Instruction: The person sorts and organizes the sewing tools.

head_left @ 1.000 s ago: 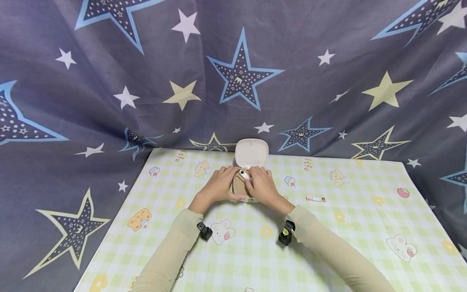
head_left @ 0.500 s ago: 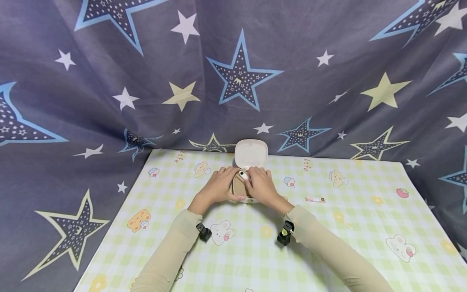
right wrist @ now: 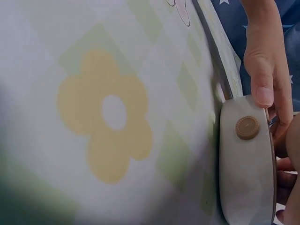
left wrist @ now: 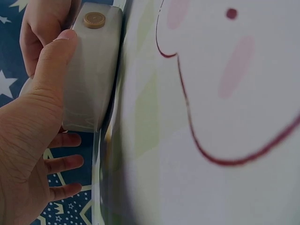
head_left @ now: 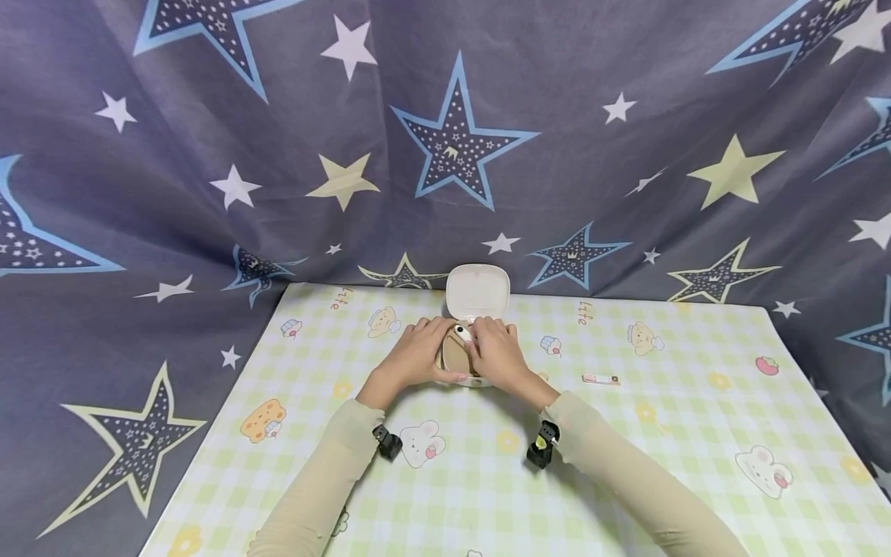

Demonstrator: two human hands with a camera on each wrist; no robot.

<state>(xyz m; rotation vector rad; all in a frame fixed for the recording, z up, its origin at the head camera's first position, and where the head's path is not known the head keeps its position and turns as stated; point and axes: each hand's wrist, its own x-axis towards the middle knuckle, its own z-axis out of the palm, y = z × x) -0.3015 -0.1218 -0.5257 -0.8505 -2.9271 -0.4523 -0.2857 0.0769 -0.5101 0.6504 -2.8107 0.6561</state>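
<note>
A small beige box stands at the far middle of the table, its white lid raised upright behind it. My left hand grips the box's left side, thumb pressed on the front wall near a round tan button. My right hand lies over the box's right side and pinches a small white piece above the open top. The right wrist view shows the box's front wall, the tan button and the left thumb beside it. The box's inside is hidden.
The table wears a green-and-yellow checked cloth with cartoon prints. A small pink and white stick lies to the right of the hands. A dark star-printed fabric hangs behind the table and down both of its sides.
</note>
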